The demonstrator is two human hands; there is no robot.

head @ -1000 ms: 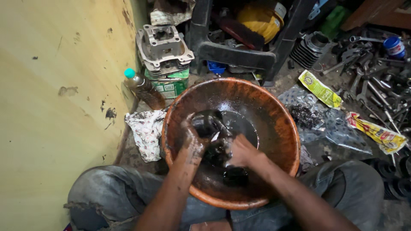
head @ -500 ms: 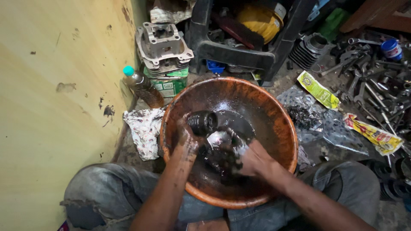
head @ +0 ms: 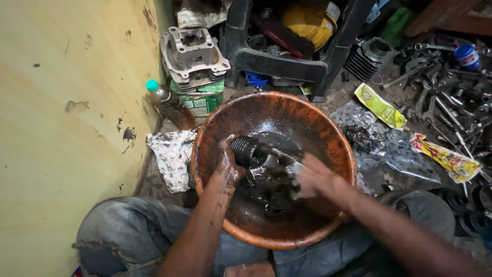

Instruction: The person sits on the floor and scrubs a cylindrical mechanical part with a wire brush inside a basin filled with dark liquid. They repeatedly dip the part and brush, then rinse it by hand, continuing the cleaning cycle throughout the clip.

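Right hand (head: 312, 178) has shifted from the basin centre out toward 3 o'clock since half a second ago, and it's motion-blurred now. Left hand (head: 225, 166) has barely moved, same spot at 9 o'clock inside the basin (head: 328, 131). Ribbed black part (head: 245, 149) has tipped a bit: its round end sat higher a moment ago, now it lies more level, pointing at 3 o'clock.

Hard to read: I can't separate the parts in the oily black pool (head: 269, 187) at basin centre, just dark lumps and glare. Right fingertips are smeared by blur, so I can't tell how far that hand is open, nor whether it holds the pale glinting bit (head: 292, 168) at its 9 o'clock edge. My right forearm runs out of frame at 5 o'clock.

Left hand is curled tight round the near end of the ribbed black part, fingers wrapped, coated in oil. That part sits inside the basin, just above the pool, left of centre.

Around the orange basin, on the floor: printed rag (head: 171, 156) at 9 o'clock, touching the rim; capped bottle (head: 166, 105) and grey engine casting (head: 193, 56) on a green box at 11; clear plastic bag (head: 389, 149) and yellow wrappers (head: 382, 105) at 3; wrenches (head: 451, 102) piled at 2. Basin rests between my jeans-covered knees (head: 118, 231).
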